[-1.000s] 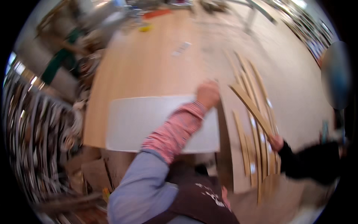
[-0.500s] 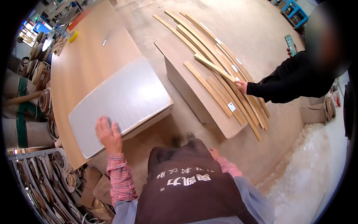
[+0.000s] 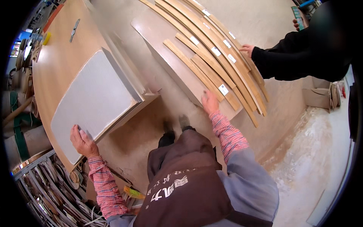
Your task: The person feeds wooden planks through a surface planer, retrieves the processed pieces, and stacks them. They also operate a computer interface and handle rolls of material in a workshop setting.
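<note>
My left hand (image 3: 84,142) rests at the near edge of a silvery-grey panel (image 3: 94,90) with rounded corners, which lies on a wood-coloured table. Its fingers lie on the panel's surface, close to its edge. My right hand (image 3: 210,103) is stretched forward above the near part of a pinkish-brown board (image 3: 174,72). Its fingers are loosely bent and partly hidden, with nothing seen in them. Beside its fingertips run several long wooden strips (image 3: 211,56), some with white labels.
A co-worker's sleeve (image 3: 287,56) reaches over the strips from the right, and that person's other hand holds a phone (image 3: 297,18). A cutter-like tool (image 3: 75,30) lies on the wood-coloured table (image 3: 56,68). Rolled edging strips (image 3: 49,189) fill a rack at lower left.
My right hand has come up from beside my body to the strips. My left hand has settled at the panel's edge. The co-worker's hand has let go of a raised strip, now lying down.
</note>
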`<state>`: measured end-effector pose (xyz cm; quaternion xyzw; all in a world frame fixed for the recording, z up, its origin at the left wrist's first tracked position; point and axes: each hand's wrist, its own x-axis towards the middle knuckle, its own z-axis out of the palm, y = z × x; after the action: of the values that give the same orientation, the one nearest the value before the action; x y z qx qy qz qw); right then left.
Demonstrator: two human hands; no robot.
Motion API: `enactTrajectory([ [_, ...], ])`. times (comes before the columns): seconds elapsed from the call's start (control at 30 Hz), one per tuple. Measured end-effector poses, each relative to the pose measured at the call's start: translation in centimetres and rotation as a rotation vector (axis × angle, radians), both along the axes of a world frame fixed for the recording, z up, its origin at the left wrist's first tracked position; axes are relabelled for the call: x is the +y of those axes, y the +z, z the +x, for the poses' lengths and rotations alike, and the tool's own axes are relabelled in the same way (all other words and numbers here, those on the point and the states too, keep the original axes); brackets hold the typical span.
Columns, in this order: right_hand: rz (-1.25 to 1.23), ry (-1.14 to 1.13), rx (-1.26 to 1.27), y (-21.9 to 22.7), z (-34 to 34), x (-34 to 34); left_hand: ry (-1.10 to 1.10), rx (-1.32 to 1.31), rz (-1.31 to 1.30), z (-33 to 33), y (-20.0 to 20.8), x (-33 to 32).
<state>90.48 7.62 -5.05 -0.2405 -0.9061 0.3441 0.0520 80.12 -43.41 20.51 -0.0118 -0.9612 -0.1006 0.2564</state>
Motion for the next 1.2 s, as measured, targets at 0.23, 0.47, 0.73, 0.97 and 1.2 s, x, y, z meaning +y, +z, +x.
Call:
enactTrajectory([
  [0.23,0.468,0.079,-0.063,2.0,-9.5,8.1,-0.008,-0.029,0.017,0.0,0.3,0.5],
  [0.47,0.582,0.094,-0.432,-0.7,-13.1,10.7,0.044,-0.114,-0.028,0.2,0.7,0.5],
  [0.73,0.605,0.211,-0.359,-0.7,-12.9,12.0,0.018,-0.105,-0.006,0.1,0.7,0.6],
  [0.97,0.161,0.132,-0.030,0.7,-9.2,11.4,0.010,-0.090,-0.032,0.1,0.6,0.7],
  [1.2,-0.776,-0.247,-0.052,4.9,-2.9,2.5,-0.014,-0.016,-0.012,0.1,0.1,0.3],
])
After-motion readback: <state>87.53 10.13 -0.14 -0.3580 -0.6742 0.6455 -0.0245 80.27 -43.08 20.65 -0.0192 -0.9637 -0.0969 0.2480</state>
